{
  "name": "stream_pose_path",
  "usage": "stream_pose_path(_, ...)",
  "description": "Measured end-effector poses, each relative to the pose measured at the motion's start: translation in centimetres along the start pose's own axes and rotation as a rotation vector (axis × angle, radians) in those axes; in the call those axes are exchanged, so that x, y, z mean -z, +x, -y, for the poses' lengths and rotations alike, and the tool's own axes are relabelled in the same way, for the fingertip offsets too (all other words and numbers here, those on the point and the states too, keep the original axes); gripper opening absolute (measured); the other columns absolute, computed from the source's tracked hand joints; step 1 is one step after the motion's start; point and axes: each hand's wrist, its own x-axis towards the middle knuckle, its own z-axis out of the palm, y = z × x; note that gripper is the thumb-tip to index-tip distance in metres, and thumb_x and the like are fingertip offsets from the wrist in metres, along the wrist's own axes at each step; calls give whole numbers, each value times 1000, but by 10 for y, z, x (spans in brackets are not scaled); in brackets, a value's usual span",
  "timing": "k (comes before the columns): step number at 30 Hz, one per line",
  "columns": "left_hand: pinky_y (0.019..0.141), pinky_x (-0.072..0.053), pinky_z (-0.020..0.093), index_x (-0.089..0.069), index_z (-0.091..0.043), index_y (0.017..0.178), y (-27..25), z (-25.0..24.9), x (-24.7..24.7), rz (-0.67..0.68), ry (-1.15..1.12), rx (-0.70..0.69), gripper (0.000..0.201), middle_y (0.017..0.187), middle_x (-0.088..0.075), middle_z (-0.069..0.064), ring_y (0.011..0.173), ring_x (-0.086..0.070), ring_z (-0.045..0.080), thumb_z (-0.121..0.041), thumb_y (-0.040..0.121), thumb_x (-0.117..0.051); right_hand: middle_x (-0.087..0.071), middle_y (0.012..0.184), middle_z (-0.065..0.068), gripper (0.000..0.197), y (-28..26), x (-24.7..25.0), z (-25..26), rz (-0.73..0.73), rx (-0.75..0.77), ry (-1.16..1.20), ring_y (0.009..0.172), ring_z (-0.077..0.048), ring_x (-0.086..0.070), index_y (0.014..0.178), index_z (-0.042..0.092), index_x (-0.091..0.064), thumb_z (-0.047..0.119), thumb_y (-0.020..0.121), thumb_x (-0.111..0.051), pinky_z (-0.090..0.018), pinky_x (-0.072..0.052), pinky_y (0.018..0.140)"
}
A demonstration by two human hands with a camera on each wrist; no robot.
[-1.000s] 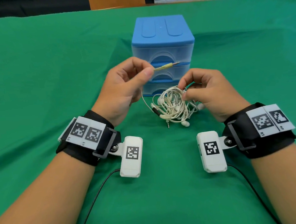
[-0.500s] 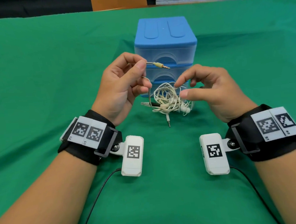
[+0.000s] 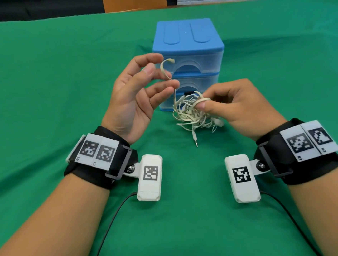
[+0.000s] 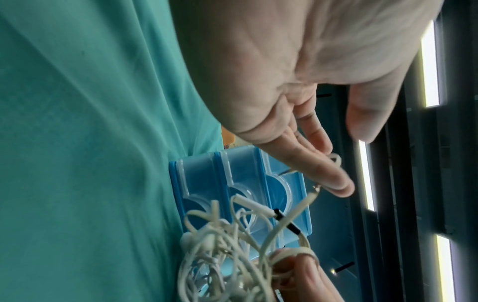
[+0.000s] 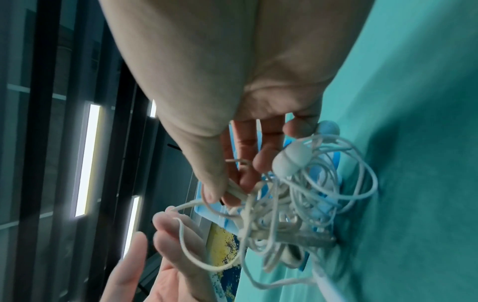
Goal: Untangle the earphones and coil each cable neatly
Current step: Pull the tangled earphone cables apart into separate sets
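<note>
On the left, the left hand [image 3: 137,94] is hovering above the green worktop [image 3: 40,76] with its fingers spread and only lightly bent, so its grip is wide. One cream cable [image 3: 167,74] is draping over its lower fingertips and curling up past the thumb; in the left wrist view the strand is lying against a fingertip [image 4: 333,179] rather than being pinched. I cannot tell whether anything more than that touch is keeping it there.

In the middle, the tangle [image 3: 191,114] is hanging just in front of the blue drawers [image 3: 189,52], its lowest loops reaching down to the cloth. A plug [image 3: 195,139] is dangling from the bottom of it, pointing at the worktop. The right wrist view is showing at least 2 earbuds buried in crossing loops, with thin white cable and thicker cream cable wound through each other.

On the right, the right hand [image 3: 236,105] is holding the knot up, thumb and forefinger pinching a few strands at the top, so its grip is narrow and closed on the tangle.

Judging by this, the task is sitting near its start. 1 end is being teased out to the left, yet most of the cable length is remaining knotted. Nothing is lying coiled on the worktop. Separating the sets is left, and then winding each cable into its own neat coil.
</note>
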Motion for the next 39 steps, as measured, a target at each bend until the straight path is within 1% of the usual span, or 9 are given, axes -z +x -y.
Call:
stream_pose_path(2, 74, -57, 21, -53, -8, 124, 1, 2, 2, 14, 62, -3, 24, 96, -66, 11, 82, -71, 18, -6, 100, -47, -64, 75, -31, 15, 0, 2, 0, -36, -16, 60, 64, -17, -53, 84, -1, -72, 12, 91, -72, -29, -43, 63)
stream_pose_path(5, 73, -53, 20, -54, -7, 128, 2, 6, 4, 25, 166, -8, 34, 100, -68, 12, 78, -67, 15, -1, 95, -54, -66, 68, -10, 11, 0, 3, 0, -70, -46, 130, 57, -4, -55, 85, -1, -72, 5, 94, -66, -13, -42, 58)
stream_pose_path(11, 65, -38, 24, -64, -4, 111, 1, 10, 4, 39, 354, 6, 26, 88, -65, 9, 78, -59, 11, 3, 87, -57, -69, 66, -4, 12, 2, 3, -4, -110, -77, 281, 57, -14, -56, 78, 13, -73, 18, 86, -65, -21, -40, 54)
stream_pose_path(14, 57, -24, 29, -70, -3, 94, 1, 11, 5, 30, 446, 25, 21, 68, -48, 7, 60, -36, 16, 0, 84, -52, -70, 66, -6, 11, 2, 3, -3, -125, -85, 297, 55, -15, -58, 79, 11, -73, 17, 85, -66, -20, -40, 52)
stream_pose_path(18, 55, -15, 31, -64, 14, 88, 3, 10, 8, -27, 492, 53, 28, 56, -43, -3, 60, -16, 26, -9, 86, -49, -71, 65, -4, 8, 2, 3, -2, -135, -109, 295, 52, -14, -59, 86, 4, -71, 12, 86, -70, -20, -40, 51)
stream_pose_path(21, 55, -21, 28, -66, 1, 83, 1, 10, 4, 28, 575, -12, 18, 58, -51, -8, 55, -27, 15, -17, 87, -63, -72, 66, -7, 13, 1, 2, 1, -130, -115, 302, 50, -16, -58, 95, 8, -70, 12, 84, -75, -20, -41, 50)
stream_pose_path(25, 67, -37, 24, -70, -4, 86, -1, 14, -1, 224, 770, -4, 15, 75, -62, 10, 70, -48, 17, -17, 84, -77, -71, 64, -7, 23, 1, 0, 4, -123, -117, 288, 51, -18, -57, 105, 9, -64, 8, 85, -76, -21, -41, 51)
stream_pose_path(31, 64, -35, 6, -68, -7, 91, -2, 14, -3, 235, 922, 16, 21, 85, -64, -6, 72, -50, -5, -12, 78, -84, -71, 68, -11, 20, 1, -3, 7, -131, -96, 285, 51, -18, -59, 98, 8, -65, 5, 82, -78, -21, -44, 52)
stream_pose_path(39, 81, -49, 29, -61, 0, 85, -2, 18, 0, 332, 888, 92, 26, 82, -71, 6, 76, -59, 24, -8, 78, -85, -68, 67, -5, 19, 0, -10, 6, -114, -47, 319, 58, -16, -64, 88, 7, -66, -5, 78, -77, -23, -51, 60)
